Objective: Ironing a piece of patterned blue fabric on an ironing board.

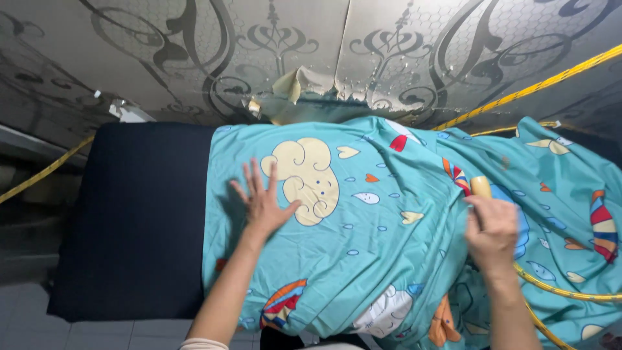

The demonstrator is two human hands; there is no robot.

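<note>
- The teal cartoon-print sheet (pixel 389 220) lies draped over the dark navy mattress (pixel 129 214), bunched toward the right and hanging off the near edge; the left part of the mattress is bare.
- My left hand (pixel 264 202) lies flat on the sheet, grip wide, fingers spread. If I press unevenly, I judge the slick fabric could slide and wrinkle again.
- My right hand (pixel 492 233) has its grip closed around a small yellowish handle (pixel 481 186); what it belongs to I cannot tell. It could snag a fold and drag the sheet.
- The yellow cord (pixel 551 290) runs under my right wrist; it might catch my arm.
- The torn patch in the patterned wall (pixel 304 91) sits just beyond the far edge; the cloth could hook there.
</note>
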